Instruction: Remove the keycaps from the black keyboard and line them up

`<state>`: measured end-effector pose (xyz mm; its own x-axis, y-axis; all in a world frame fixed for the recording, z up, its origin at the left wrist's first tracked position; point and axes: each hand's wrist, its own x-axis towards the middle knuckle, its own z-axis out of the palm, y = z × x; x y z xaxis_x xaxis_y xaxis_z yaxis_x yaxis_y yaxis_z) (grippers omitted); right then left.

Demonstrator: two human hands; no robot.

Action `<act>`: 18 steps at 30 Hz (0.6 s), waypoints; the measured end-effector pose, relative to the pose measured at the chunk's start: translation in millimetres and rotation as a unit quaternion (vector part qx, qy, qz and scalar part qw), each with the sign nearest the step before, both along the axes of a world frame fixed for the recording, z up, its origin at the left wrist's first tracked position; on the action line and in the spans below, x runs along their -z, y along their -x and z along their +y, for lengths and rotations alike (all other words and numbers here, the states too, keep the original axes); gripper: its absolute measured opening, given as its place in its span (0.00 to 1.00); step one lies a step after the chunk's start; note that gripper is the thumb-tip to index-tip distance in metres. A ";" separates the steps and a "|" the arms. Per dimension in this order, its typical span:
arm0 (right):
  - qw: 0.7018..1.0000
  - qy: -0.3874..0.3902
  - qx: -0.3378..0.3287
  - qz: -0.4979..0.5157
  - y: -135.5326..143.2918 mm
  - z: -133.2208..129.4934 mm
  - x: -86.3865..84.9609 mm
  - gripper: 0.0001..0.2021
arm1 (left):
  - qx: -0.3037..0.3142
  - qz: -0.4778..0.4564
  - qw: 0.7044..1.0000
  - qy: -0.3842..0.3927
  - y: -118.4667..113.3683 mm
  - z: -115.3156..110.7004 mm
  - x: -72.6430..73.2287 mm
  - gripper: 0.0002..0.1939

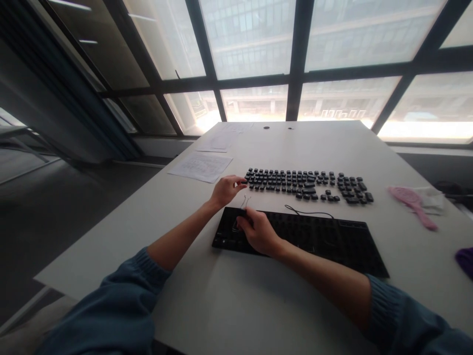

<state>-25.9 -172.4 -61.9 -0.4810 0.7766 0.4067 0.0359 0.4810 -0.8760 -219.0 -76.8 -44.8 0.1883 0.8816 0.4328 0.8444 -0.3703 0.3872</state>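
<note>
My left hand is at the left end of the rows of loose black keycaps, with thumb and forefinger pinched on a dark keycap. Over the left part of a black keyboard, my right hand is closed around a wire keycap puller. The puller's two thin wire prongs point up and away from me; its handle is mostly covered by my fingers. Most of the keyboard's top looks bare of caps, while a few keys remain on its near left edge.
Printed papers lie at the table's left side. A pink hairbrush rests on the right beside a clear plastic bag, with a purple item at the edge. The keyboard cable curls behind the keyboard. Windows stand beyond the table.
</note>
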 end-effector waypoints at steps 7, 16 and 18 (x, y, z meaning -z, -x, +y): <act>1.000 -0.003 0.008 0.000 0.9 0.2 1.0 0.07 | 0.011 -0.050 0.998 0.032 20.8 -59.0 -18.1 0.14; 1.000 0.010 0.017 0.000 2.2 -0.9 1.5 0.09 | 0.116 -0.048 0.980 0.156 34.3 -152.5 -12.3 0.11; 1.000 0.015 0.015 0.001 2.5 -0.7 2.4 0.08 | 0.104 -0.059 0.981 0.156 34.6 -157.6 -4.7 0.12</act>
<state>-28.5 -173.1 -64.3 -0.4572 0.8020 0.3844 0.0484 0.4540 -0.8897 -253.6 -234.4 -40.1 0.3424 0.9225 0.1784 0.7062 -0.3779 0.5987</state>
